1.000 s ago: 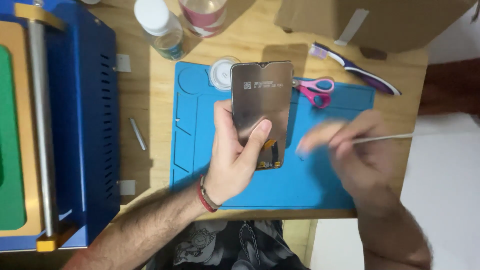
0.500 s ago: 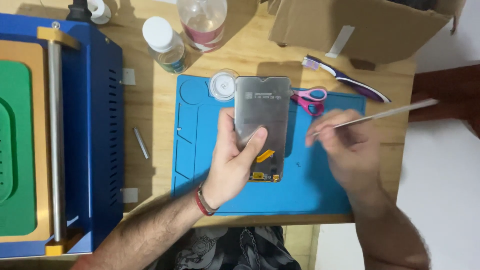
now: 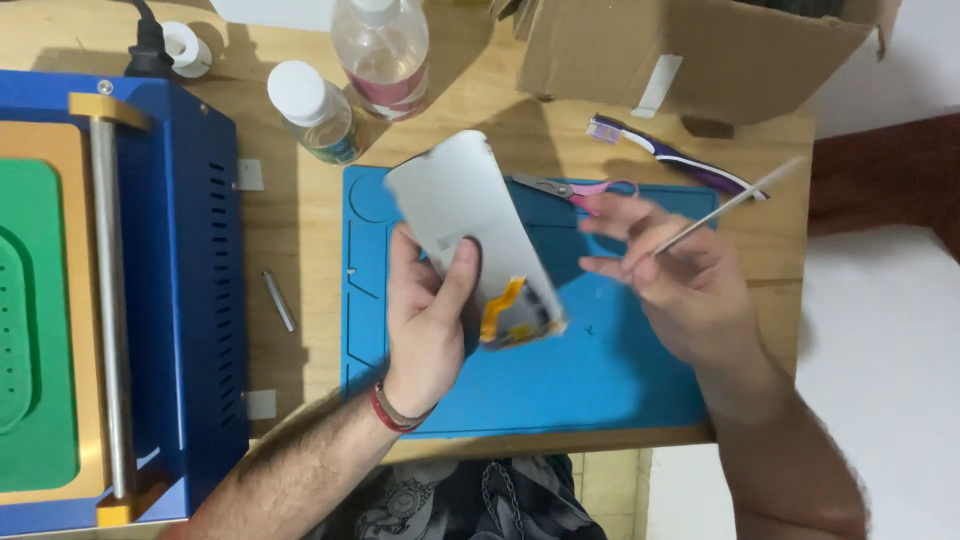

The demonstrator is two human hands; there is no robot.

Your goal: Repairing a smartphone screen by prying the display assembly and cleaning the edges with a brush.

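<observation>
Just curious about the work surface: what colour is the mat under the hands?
The mat is blue, lying on a wooden table; the head view shows it clearly.

Bare forearms; red-and-dark wristband [image 3: 392, 412] on left wrist; dark patterned clothing [image 3: 470, 505].

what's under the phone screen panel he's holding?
The blue mat lies below the screen panel, with the left hand gripping its edge. The mat's upper-left part is covered, so anything lying there cannot be seen.

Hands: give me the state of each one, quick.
Left hand: closed around the phone screen panel, holding it above the blue mat.
Right hand: blurred, fingers pinching a thin metal tool.
</observation>
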